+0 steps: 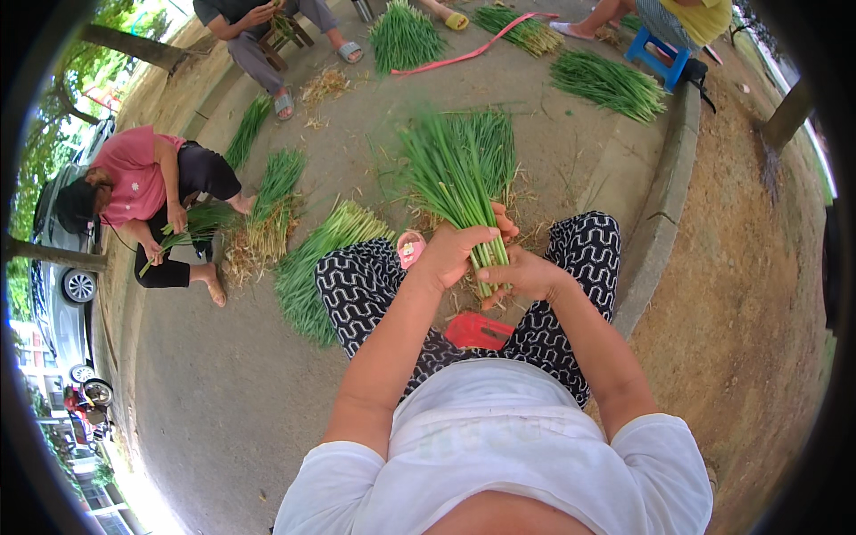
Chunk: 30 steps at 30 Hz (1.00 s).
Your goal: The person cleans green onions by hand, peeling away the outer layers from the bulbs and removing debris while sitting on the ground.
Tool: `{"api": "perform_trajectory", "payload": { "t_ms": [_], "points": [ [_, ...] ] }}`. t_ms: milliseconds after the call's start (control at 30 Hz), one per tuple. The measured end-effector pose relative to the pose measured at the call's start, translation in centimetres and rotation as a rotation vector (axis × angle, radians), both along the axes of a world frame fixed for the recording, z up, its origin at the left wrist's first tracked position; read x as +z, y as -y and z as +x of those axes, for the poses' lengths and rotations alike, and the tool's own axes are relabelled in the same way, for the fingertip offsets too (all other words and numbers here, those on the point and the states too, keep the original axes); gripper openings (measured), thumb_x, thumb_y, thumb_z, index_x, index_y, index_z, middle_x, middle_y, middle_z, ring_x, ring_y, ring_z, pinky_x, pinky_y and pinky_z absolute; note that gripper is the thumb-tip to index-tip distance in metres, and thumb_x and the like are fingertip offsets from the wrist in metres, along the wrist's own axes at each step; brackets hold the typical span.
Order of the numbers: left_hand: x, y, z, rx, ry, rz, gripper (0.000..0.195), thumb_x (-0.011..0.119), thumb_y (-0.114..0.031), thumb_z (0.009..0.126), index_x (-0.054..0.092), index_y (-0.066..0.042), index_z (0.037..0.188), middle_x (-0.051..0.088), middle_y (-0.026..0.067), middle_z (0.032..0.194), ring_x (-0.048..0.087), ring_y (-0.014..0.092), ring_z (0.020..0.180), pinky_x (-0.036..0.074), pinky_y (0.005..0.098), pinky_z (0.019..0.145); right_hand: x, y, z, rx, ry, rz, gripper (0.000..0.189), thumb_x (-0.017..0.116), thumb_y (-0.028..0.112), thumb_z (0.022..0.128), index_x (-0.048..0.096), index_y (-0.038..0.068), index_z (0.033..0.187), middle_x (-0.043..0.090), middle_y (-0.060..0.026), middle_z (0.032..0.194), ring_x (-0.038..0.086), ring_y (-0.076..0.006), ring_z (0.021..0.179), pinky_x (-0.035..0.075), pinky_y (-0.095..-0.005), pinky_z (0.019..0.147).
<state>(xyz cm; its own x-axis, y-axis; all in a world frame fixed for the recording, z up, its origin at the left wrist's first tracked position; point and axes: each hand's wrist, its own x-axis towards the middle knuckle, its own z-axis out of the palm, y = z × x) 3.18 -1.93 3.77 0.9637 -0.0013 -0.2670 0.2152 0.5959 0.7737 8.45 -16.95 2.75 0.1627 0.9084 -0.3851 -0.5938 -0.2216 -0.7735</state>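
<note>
Between my knees, a bunch of long green stalks, seemingly garlic chives (449, 180), is gripped by both hands, leaves pointing away from me and blurred at the tips. My left hand (451, 254) wraps the stems from the left side. Lower down, my right hand (525, 273) closes around the pale stem ends. Beyond the bunch, a pile of green leaves (498, 144) lies on the pavement, partly hidden by it. At my left knee rests a larger heap of chives (314, 281). Dry trimmings lie scattered around my feet.
A red plastic stool (478, 331) shows under me, and a pink slipper (410, 249) by my left knee. A person in pink (144, 174) sits at left, handling stalks. Further chive piles (404, 37), a pink strip (468, 55), a blue stool (655, 57) and a concrete curb (662, 207) surround me.
</note>
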Motion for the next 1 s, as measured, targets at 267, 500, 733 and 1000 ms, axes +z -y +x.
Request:
{"api": "perform_trajectory", "payload": {
  "t_ms": [267,500,733,1000],
  "points": [
    [1.0,-0.1,-0.5,-0.077,0.028,-0.061,0.041,0.061,-0.018,0.077,0.051,-0.002,0.114,0.06,0.0125,0.099,0.058,0.02,0.085,0.051,0.0312,0.072,-1.1,-0.8,-1.9,-0.071,-0.091,0.124,0.025,0.062,0.016,0.08,0.051,0.003,0.099,0.055,-0.0077,0.082,0.055,-0.0164,0.068,0.043,-0.0255,0.046],
    [-0.5,0.9,-1.8,-0.228,0.015,0.008,0.051,0.062,-0.025,0.076,0.046,-0.003,0.12,0.053,0.0146,0.113,0.055,0.024,0.097,0.049,0.0371,0.081,-2.0,-0.9,-1.4,-0.122,-0.055,0.15,0.023,0.061,0.014,0.082,0.051,0.004,0.1,0.055,-0.007,0.084,0.055,-0.0158,0.071,0.045,-0.0277,0.047],
    [-1.3,0.3,-1.5,-0.143,-0.088,0.099,0.035,0.056,-0.015,0.079,0.051,0.001,0.11,0.056,0.0163,0.108,0.058,0.024,0.093,0.052,0.0353,0.076,-2.7,-0.7,-1.3,-0.076,-0.113,0.066,0.029,0.062,0.021,0.081,0.052,0.003,0.101,0.055,-0.0056,0.086,0.055,-0.0149,0.076,0.048,-0.029,0.052],
    [-0.6,-1.1,-2.1,0.091,-0.042,0.046,0.026,0.053,-0.009,0.081,0.053,0.003,0.104,0.061,0.0135,0.091,0.059,0.02,0.069,0.051,0.0303,0.062,0.0,-0.2,2.1,-0.568,0.192,-0.182,0.049,0.066,0.031,0.077,0.052,-0.003,0.11,0.056,-0.0054,0.081,0.05,-0.0104,0.062,0.044,-0.0246,0.06]
  ]
}}
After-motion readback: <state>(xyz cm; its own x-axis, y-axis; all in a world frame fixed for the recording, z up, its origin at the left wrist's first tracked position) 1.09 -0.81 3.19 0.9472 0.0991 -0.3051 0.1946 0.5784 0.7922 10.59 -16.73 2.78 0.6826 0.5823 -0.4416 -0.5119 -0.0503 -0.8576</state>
